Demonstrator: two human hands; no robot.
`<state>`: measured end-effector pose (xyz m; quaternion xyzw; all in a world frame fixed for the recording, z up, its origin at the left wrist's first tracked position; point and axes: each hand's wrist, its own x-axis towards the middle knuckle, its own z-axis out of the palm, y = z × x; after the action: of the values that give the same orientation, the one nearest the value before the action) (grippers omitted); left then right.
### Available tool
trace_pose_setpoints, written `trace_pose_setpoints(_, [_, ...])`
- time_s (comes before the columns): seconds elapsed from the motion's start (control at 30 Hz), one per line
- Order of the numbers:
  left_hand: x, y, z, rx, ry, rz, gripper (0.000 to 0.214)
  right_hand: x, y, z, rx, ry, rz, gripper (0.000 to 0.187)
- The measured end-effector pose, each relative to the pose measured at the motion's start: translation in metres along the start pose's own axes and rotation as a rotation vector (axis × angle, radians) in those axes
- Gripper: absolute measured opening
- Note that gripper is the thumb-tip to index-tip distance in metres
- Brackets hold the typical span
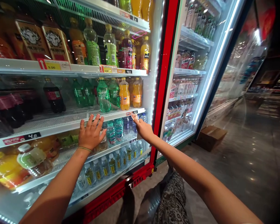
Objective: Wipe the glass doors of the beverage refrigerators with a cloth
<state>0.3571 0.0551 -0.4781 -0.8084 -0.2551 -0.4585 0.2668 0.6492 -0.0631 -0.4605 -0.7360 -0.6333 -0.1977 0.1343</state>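
My left hand (pixel 91 135), a thin band on its wrist, is open with fingers spread before a white shelf edge (pixel 65 130) of a drinks fridge. It appears to hold nothing; whether it touches glass or shelf I cannot tell. My right hand (pixel 143 128) reaches to the right end of that shelf, its index finger stretched out just under a 4.8 price label (pixel 134 112); the remaining fingers are partly hidden. Orange soda bottles (pixel 124 95) and green soda bottles (pixel 104 96) stand above the hands. Blue-labelled bottles (pixel 119 130) stand between them, one shelf lower.
A red fridge frame (pixel 164 77) separates this fridge from a second lit one (pixel 189 71) on the right. Small water bottles (pixel 112 163) line the bottom shelf. A cardboard box (pixel 211 137) sits on the shiny floor (pixel 245 155). Patterned trousers (pixel 171 199) show below my arms.
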Motion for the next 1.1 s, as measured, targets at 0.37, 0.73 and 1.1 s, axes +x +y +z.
trace_pose_setpoints(0.37, [0.000, 0.000, 0.001, 0.076, 0.044, 0.033, 0.084, 0.031, 0.029, -0.003, 0.375, 0.084, 0.535, 0.066])
trace_pose_setpoints(0.73, [0.001, 0.002, -0.002, 0.070, 0.037, 0.031, 0.084, 0.015, 0.004, -0.001, 0.005, 0.032, 0.074, 0.069])
trace_pose_setpoints(1.1, [0.001, 0.002, -0.002, 0.120, 0.037, 0.042, 0.082, 0.005, -0.048, 0.008, 0.213, -0.002, 0.034, 0.069])
